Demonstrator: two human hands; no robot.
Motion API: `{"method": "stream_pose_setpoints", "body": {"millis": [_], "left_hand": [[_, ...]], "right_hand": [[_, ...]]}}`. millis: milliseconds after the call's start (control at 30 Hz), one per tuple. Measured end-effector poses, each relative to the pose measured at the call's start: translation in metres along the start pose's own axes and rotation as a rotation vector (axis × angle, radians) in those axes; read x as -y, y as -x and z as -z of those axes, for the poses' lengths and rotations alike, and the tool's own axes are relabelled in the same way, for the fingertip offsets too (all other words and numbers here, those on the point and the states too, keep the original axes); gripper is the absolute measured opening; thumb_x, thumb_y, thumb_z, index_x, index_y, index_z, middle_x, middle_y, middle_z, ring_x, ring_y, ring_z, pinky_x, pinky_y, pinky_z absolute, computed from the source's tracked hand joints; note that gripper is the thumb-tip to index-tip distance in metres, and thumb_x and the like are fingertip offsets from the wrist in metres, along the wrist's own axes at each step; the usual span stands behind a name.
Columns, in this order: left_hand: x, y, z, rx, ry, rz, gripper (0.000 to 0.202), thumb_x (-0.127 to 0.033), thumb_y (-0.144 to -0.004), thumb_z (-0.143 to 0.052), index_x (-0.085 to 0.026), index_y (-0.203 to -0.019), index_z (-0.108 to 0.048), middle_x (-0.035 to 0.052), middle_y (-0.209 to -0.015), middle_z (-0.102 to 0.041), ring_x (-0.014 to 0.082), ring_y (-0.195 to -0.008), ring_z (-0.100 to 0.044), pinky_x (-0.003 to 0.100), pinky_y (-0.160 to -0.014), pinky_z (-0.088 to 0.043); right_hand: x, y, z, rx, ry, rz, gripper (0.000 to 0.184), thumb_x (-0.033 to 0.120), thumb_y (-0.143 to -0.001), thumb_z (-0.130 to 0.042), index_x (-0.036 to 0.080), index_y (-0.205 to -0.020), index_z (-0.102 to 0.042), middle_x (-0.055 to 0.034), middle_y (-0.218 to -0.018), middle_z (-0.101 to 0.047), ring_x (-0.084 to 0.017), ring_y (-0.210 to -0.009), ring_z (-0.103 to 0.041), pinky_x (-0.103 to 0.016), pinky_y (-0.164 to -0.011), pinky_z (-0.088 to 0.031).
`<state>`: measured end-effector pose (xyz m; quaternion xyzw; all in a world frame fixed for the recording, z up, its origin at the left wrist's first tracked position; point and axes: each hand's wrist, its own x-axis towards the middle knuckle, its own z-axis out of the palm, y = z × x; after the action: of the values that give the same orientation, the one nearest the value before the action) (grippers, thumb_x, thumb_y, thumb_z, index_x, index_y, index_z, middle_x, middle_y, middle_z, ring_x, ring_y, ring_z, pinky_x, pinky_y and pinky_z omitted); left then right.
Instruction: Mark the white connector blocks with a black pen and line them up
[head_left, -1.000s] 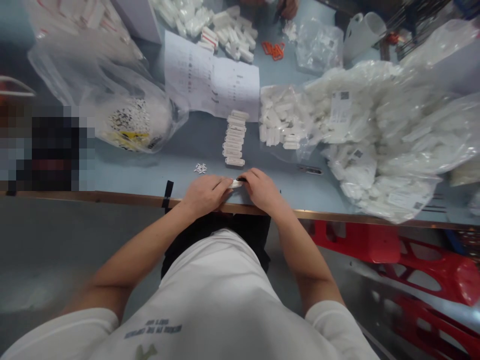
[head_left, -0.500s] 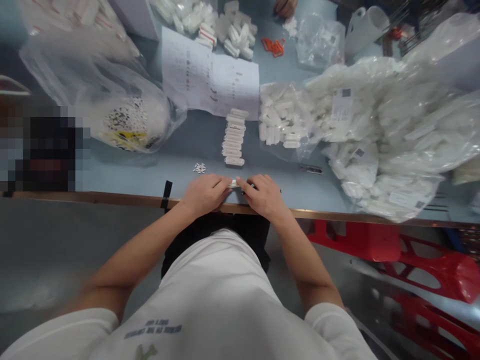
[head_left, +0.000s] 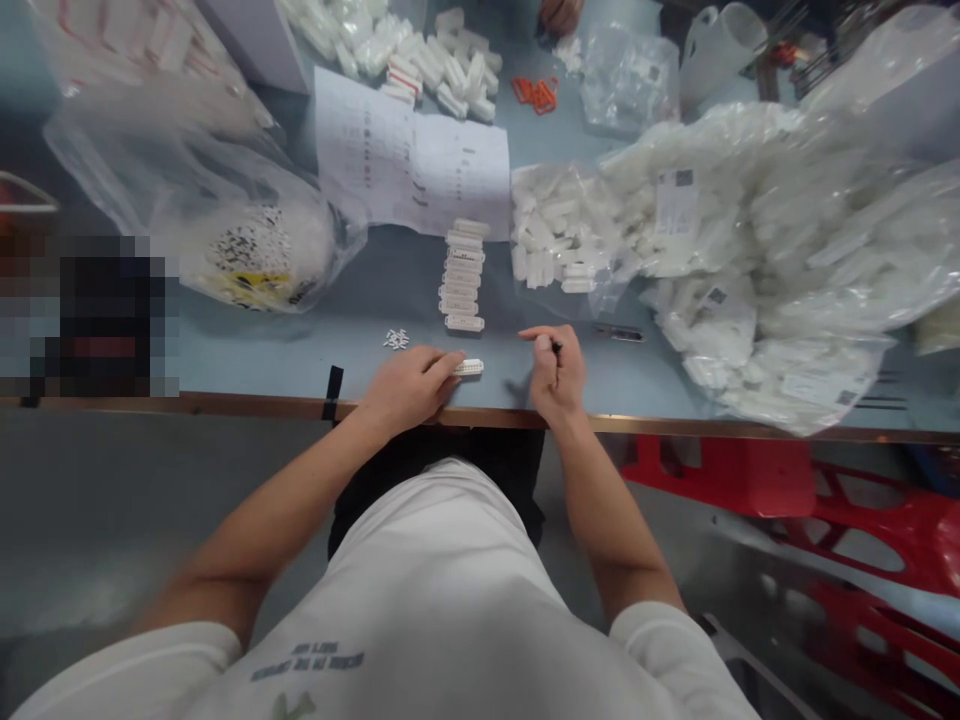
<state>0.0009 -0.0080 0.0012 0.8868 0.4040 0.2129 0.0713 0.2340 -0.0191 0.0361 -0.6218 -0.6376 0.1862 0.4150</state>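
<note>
Near the table's front edge, my left hand grips one end of a small white slotted plastic piece. To its right and apart from it, my right hand is closed around a thin dark tool, with the index finger stretched out to the left. Only a dark end of that tool shows, so its kind is unclear. A small pile of tiny white pins lies just beyond my left hand. Farther up, a column of similar white plastic pieces lies side by side.
Printed sheets lie behind the column. Clear bags of white parts crowd the right, near a slim metallic tool. A bag with black-and-white bits sits left. Orange clips and another person's hand are at the back.
My right hand has moved right, away from the white plastic piece, and its index finger now extends. My left hand stays on the piece, more of which shows.
</note>
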Motion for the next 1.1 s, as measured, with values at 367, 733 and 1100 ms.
{"method": "stream_pose_setpoints", "body": {"millis": [367, 733, 1100], "left_hand": [[0.002, -0.001, -0.001, 0.014, 0.061, 0.05, 0.031, -0.04, -0.094, -0.055, -0.017, -0.112, -0.064, 0.0126, -0.103, -0.068, 0.0244, -0.095, -0.063, 0.036, -0.08, -0.051], [0.002, -0.003, -0.001, 0.012, 0.035, 0.045, 0.027, -0.039, -0.095, -0.052, -0.018, -0.102, -0.068, 0.0108, -0.092, -0.067, 0.0225, -0.085, -0.062, 0.035, -0.076, -0.049], [0.003, -0.004, -0.001, 0.053, 0.029, 0.042, 0.027, -0.039, -0.097, -0.049, -0.019, -0.101, -0.067, 0.0089, -0.09, -0.068, 0.0214, -0.08, -0.06, 0.035, -0.073, -0.047]], "right_hand": [[0.002, 0.0, -0.01, 0.061, -0.492, -0.339, 0.053, 0.065, -0.095, -0.039, 0.022, -0.08, -0.066, 0.0053, -0.051, -0.05, -0.008, -0.041, -0.052, -0.021, -0.04, -0.039], [-0.014, 0.008, -0.027, 0.13, -0.453, -0.351, 0.03, 0.054, -0.083, -0.068, 0.024, -0.087, -0.063, 0.0044, -0.067, -0.064, -0.009, -0.052, -0.059, -0.023, -0.05, -0.048], [-0.005, 0.013, -0.025, 0.207, -0.208, -0.302, 0.031, 0.053, -0.088, -0.061, 0.022, -0.085, -0.062, 0.0003, -0.069, -0.071, -0.014, -0.061, -0.066, -0.027, -0.061, -0.05]]}}
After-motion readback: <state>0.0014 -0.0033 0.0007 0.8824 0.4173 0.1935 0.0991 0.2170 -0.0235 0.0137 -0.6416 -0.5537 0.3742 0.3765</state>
